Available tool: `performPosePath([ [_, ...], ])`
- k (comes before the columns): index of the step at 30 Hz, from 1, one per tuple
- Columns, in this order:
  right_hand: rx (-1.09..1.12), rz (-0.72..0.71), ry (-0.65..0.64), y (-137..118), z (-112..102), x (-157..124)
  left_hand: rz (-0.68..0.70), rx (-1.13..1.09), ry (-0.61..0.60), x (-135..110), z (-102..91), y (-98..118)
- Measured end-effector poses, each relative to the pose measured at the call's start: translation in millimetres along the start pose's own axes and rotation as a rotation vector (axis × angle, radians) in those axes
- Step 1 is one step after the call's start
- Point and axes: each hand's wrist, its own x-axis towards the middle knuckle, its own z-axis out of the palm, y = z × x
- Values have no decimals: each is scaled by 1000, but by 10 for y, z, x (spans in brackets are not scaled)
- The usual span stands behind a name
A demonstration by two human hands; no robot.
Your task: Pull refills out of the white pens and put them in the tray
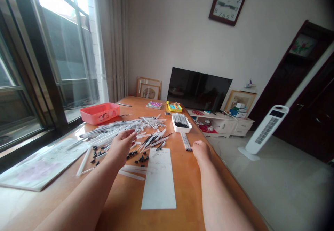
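My left hand (122,146) hovers over the scattered pen parts, its fingers loosely bent and apart, with nothing visible in them. Around it lie many clear pen barrels (112,130), several dark pens (150,139) and small black caps (142,159). My right hand (201,151) is closed at the table's right side, beside the capped ends of a short row of pens (185,141). What its fingers pinch, if anything, is hidden. Just beyond that row stands a white box (182,130) filled with black-tipped pens (180,119).
A written paper strip (159,185) lies between my arms. At left are a pink bin (100,113) and a large booklet (39,170). A yellow box (174,107) and a colourful book (153,105) sit at the far end. The table's edge runs along my right arm.
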Motion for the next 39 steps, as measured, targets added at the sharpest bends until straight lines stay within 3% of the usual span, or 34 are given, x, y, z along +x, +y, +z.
performPosePath([
  [9, 36, 2, -18, -56, -55, -16, -14, -5, 28, 8, -15, 42],
  [17, 34, 47, -37, -103, -45, -17, 10, -45, 147, 44, -195, 141],
  [26, 42, 30, 28, -135, -35, 0, 61, 178, 252, 146, -376, 182],
  [32, 80, -65, 93, -309, -79, -112, 142, 478, 68, 127, -357, 52],
  [39, 89, -227, -5, -628, -141, -426, 240, 988, -192, 117, -438, -19],
])
